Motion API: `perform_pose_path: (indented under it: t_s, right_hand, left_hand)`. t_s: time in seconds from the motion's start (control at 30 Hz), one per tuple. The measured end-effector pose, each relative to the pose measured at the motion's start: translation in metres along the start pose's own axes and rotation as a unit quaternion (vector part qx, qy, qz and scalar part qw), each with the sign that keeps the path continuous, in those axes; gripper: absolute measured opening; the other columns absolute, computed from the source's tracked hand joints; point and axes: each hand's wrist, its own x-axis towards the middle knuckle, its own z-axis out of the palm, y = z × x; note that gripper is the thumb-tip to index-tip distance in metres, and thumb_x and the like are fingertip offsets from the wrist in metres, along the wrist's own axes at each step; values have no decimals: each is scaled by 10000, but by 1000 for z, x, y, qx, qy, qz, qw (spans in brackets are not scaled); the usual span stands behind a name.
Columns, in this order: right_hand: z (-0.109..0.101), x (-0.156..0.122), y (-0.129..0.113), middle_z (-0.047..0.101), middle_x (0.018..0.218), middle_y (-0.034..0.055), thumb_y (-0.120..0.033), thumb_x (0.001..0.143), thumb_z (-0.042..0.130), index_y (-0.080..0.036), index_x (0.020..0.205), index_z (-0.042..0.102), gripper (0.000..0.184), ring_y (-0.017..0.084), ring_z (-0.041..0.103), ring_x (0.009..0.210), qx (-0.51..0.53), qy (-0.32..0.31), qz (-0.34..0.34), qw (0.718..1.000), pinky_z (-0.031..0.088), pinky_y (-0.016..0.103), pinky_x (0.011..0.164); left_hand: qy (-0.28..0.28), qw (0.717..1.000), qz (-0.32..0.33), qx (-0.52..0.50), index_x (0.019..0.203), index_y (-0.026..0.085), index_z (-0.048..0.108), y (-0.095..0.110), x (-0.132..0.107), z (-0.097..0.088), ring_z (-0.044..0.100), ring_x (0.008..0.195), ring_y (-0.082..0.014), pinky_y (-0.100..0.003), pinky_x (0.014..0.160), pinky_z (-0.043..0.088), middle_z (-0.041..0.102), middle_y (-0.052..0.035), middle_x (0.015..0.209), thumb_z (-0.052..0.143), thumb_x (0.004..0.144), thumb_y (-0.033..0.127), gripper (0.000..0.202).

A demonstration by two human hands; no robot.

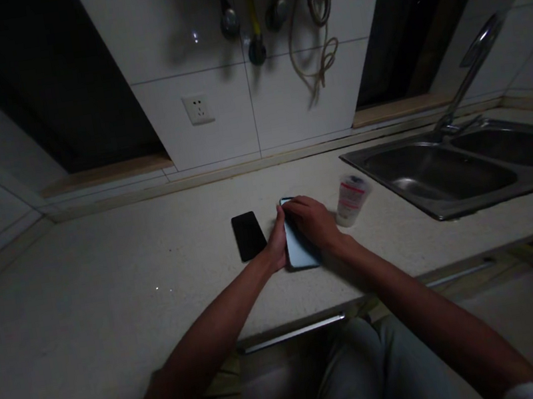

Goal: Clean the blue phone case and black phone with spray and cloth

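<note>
A light blue phone (301,249) lies between my two hands on the pale countertop; I cannot tell whether the blue is its back or a case. My left hand (278,243) grips its left edge, with the thumb up near the top corner. Over the upper right part curls my right hand (314,220), its fingers bent against the top and covering much of the surface. Just left of my left hand, a black phone (248,235) rests flat on the counter. A clear plastic cup (351,199) with red print stands right of my right hand.
A steel double sink (436,169) with a curved faucet (475,62) is set in the counter (107,278) at right. The tiled wall behind holds a socket (198,109), hoses and a hanging cord (317,73). A metal drawer handle (292,334) runs below the front edge.
</note>
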Motion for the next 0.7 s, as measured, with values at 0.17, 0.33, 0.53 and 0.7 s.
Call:
perform_pose_path:
  t_s: [0.17, 0.33, 0.53, 0.7]
  right_hand:
    - [-2, -5, 3, 729, 1011, 91, -48, 869, 516, -195, 1066, 744, 335, 218, 660, 932, 71, 6, -15, 997, 500, 326, 829]
    - [-7, -13, -6, 736, 1006, 95, -87, 898, 530, -211, 1048, 755, 297, 224, 642, 925, 16, -56, -15, 998, 478, 331, 821]
    - [-10, -24, -18, 711, 957, 98, -79, 868, 564, -225, 977, 781, 283, 247, 604, 948, -16, -116, -86, 989, 459, 362, 830]
    - [-15, -34, -14, 658, 1246, 116, -56, 821, 616, -211, 902, 775, 236, 285, 581, 1149, 30, -117, -133, 984, 466, 426, 932]
  left_hand:
    - [-5, 1000, -1, -3, 1147, 140, 684, 0, 0, -4, 710, 967, -272, -383, 917, 522, 755, -130, 938, 456, 891, 716, 671]
    - [3, 1000, -19, -24, 1138, 139, 687, 6, -2, -1, 712, 951, -293, -425, 900, 528, 749, -145, 934, 354, 913, 733, 717]
    - [2, 997, 0, -84, 1120, 149, 699, 12, 0, -3, 721, 879, -291, -416, 841, 546, 748, -129, 919, 399, 911, 717, 676]
    - [-2, 995, 22, -95, 1104, 148, 689, 11, 5, -10, 723, 852, -279, -404, 826, 550, 744, -132, 909, 405, 912, 711, 659]
